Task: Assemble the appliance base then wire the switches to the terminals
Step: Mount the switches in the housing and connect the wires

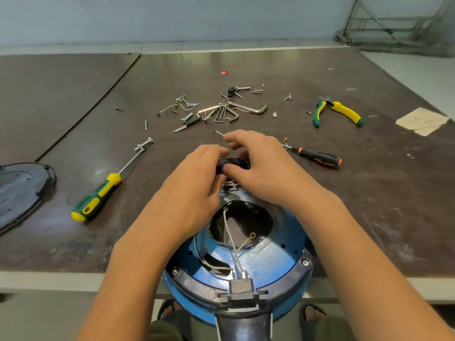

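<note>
Nothing is legible on the blue appliance base (278, 264); faint marks on the paper scrap (422, 119) are blurred.

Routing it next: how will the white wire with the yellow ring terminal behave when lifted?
Curving loosely, the white wire is probably floppy and light. Its lower end seems fixed near the grey connector block, so it likely lifts only partway.

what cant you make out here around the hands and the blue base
Head view only:
- small black plastic part: mostly covered by the left hand and right hand gripping it; terminals unseen.
- round blue appliance base: forearms hide its sides, bottom edge cuts its near end.
- dark oval cover: cut by the left edge.
- loose silver screws: too small to tell types.
</note>
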`<state>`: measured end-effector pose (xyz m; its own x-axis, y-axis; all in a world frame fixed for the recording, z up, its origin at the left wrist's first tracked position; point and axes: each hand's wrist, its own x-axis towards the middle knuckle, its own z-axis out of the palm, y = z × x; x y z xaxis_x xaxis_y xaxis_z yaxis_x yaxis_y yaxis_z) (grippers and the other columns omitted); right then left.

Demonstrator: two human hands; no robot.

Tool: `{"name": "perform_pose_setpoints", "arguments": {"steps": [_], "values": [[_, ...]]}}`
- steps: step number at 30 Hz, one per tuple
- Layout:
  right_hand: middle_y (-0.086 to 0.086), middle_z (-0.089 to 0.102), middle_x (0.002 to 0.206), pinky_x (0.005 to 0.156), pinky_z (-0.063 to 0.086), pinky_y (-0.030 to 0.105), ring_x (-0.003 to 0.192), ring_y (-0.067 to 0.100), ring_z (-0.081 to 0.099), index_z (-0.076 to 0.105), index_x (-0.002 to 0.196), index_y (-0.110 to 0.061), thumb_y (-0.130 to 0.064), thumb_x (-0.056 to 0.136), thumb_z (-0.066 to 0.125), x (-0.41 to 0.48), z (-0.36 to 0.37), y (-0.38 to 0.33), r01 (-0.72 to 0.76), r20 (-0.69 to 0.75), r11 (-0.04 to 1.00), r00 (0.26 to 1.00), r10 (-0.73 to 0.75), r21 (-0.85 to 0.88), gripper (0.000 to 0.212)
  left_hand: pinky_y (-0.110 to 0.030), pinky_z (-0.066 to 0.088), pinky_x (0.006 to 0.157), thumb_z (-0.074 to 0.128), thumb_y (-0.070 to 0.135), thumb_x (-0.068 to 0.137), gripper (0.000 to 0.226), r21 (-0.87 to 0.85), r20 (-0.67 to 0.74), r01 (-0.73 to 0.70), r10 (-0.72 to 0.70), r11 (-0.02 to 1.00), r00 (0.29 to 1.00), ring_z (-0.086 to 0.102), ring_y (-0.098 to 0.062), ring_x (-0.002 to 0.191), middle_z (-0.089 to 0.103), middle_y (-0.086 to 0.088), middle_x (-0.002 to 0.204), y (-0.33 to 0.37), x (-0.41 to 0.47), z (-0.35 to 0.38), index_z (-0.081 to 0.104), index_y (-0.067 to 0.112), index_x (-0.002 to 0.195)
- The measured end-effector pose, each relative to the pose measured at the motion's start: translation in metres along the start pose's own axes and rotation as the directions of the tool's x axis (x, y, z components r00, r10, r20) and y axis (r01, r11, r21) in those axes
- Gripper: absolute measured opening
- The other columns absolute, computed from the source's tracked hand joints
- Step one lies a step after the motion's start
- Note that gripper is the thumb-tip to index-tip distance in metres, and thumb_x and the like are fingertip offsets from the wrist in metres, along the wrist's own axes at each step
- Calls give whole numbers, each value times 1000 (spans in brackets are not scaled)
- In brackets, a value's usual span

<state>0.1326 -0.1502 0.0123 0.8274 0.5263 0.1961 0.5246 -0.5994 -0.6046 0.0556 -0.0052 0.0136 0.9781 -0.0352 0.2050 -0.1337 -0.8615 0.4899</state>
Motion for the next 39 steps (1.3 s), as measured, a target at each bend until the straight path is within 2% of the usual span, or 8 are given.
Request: {"name": "perform_pose_setpoints", "arguments": {"steps": [7,12,19,23,26,30,36,39], "values": [[3,69,110,88,52,34,97,16,68,61,126,-18,-3,98,50,3,-28,28,-107,-148,847,966,213,520,34,-37,22,120,56,21,99,60,6,43,26,-26,1000,999,45,-15,128,49,2,143,6,-1,7,27,18,152],[5,71,101,78,53,32,87,14,67,65,116,-16,5,97,45,-1,-34,53,-133,-186,798,938,294,588,35,-35,23,121,53,22,100,51,55,42,-14,11,998,999,39,-8,132,43,8,148,1,-2,8,36,25,148],[-5,73,111,102,50,36,110,14,66,67,126,-17,-1,96,49,1,-25,97,-289,-86,927,945,317,241,38,-20,30,97,51,10,97,55,175,56,-43,34,984,998,37,-13,132,36,12,149,-7,1,15,42,40,143],[-2,69,123,110,45,40,117,17,61,64,133,-17,-2,98,50,25,-15,101,-305,-3,946,952,307,107,41,-22,32,100,51,9,97,56,163,41,-36,29,986,999,37,-15,134,39,10,149,-9,3,16,45,39,144],[6,63,133,106,43,36,120,23,58,64,131,-12,-8,97,54,51,-7,97,-211,100,968,969,225,-138,35,-21,33,95,50,9,97,62,118,35,-35,31,992,999,41,-12,130,42,12,147,-9,3,15,34,39,149],[12,65,111,91,51,41,103,31,62,71,107,-8,-16,94,64,75,5,94,-109,184,917,964,191,-383,17,-17,30,97,49,5,96,72,41,-41,-9,10,999,999,34,-7,135,34,11,153,-9,3,13,20,37,153],[6,70,106,93,51,37,104,25,63,71,95,-17,-13,94,66,73,6,93,-222,108,893,953,284,-391,7,-15,25,99,52,12,98,64,-2,-77,6,-7,1000,997,32,-5,137,36,7,153,-11,1,17,23,25,153],[-8,67,85,77,50,25,85,10,63,67,80,-26,-14,91,69,52,-6,87,-276,-3,945,960,280,-179,17,-10,22,99,53,12,98,65,-55,-111,24,-30,998,993,33,-6,138,37,5,154,-11,1,16,22,23,154]]}}
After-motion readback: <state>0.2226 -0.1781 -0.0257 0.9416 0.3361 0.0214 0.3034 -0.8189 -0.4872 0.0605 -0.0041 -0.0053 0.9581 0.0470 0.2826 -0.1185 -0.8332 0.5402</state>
